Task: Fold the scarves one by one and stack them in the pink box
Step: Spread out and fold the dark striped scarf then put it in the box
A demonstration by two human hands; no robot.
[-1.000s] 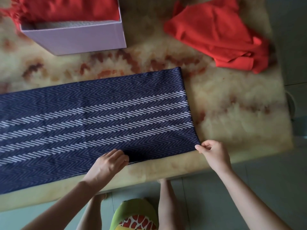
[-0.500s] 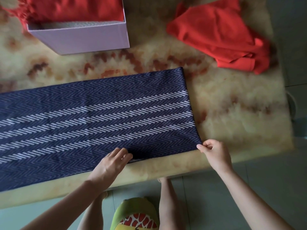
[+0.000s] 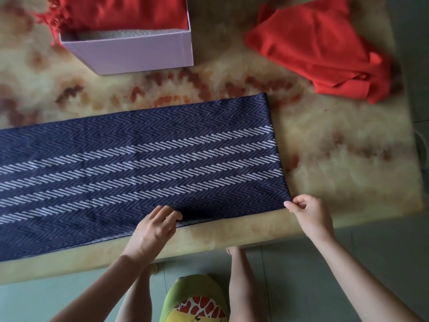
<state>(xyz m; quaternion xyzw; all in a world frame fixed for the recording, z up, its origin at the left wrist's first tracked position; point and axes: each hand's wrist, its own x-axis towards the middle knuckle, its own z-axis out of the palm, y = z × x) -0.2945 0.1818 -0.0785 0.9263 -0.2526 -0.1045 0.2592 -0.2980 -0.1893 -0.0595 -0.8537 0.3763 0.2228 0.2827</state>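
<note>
Both my hands are on the near hem of the navy scarf (image 3: 139, 173), which is not yet folded.

The scarf lies flat on the table (image 3: 336, 159), running from centre out past 9 o'clock. My left hand (image 3: 153, 226) at 6 o'clock grips the hem, and my right hand (image 3: 308, 214) at 4 o'clock pinches the near corner. The pink box (image 3: 139, 54) sits at 11 o'clock with a red scarf (image 3: 130, 12) inside, and a loose red scarf (image 3: 325, 47) lies at 1 o'clock. My worry is that the unheld stretch toward 9 o'clock sags and the fold goes askew.
</note>
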